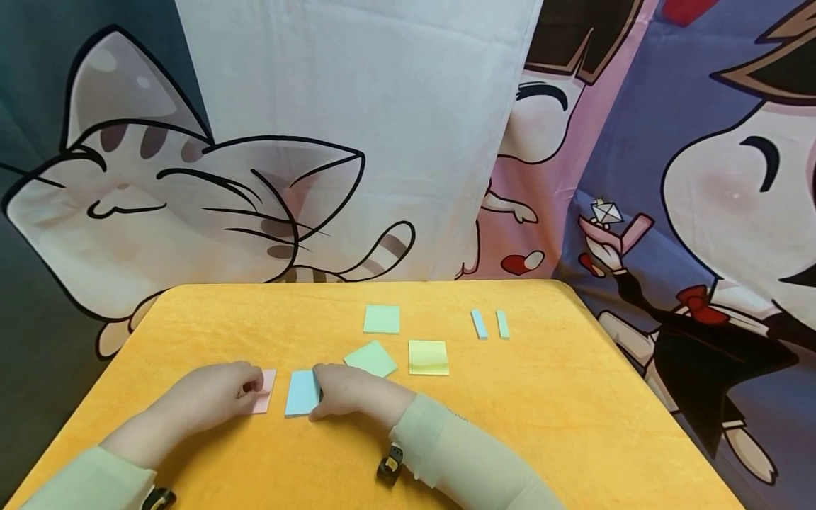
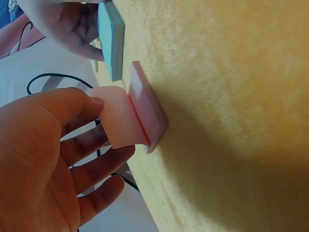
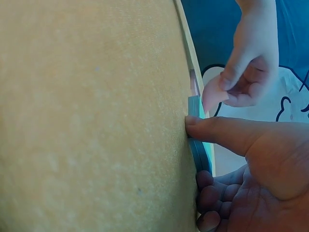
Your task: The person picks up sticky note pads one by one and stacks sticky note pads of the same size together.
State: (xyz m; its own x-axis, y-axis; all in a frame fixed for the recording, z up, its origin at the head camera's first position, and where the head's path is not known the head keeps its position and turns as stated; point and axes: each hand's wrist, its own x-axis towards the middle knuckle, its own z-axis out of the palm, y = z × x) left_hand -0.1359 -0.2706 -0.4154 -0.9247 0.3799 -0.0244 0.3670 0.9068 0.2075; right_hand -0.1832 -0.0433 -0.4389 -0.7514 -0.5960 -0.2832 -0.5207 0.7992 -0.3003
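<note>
My left hand [image 1: 219, 393] pinches the top sheet [image 2: 115, 116] of a pink sticky note pad [image 2: 148, 113] between thumb and fingers. That sheet curls up from the pad, still joined along one edge, and the pad lies on the table. Just right of it is a blue sticky note pad [image 1: 299, 394], gripped at its right side by my right hand [image 1: 343, 389]. In the right wrist view the thumb [image 3: 205, 126] presses one edge of the blue pad [image 3: 200, 157], with the other fingers curled at its far end.
Beyond the right hand lie a turned green pad [image 1: 372, 358], a yellow pad [image 1: 428, 358] and another green pad [image 1: 382, 319]. Narrow blue [image 1: 479, 324] and green [image 1: 503, 324] strips lie farther right on the yellow-covered table [image 1: 574, 425]. A cartoon-printed cloth [image 1: 357, 85] hangs behind.
</note>
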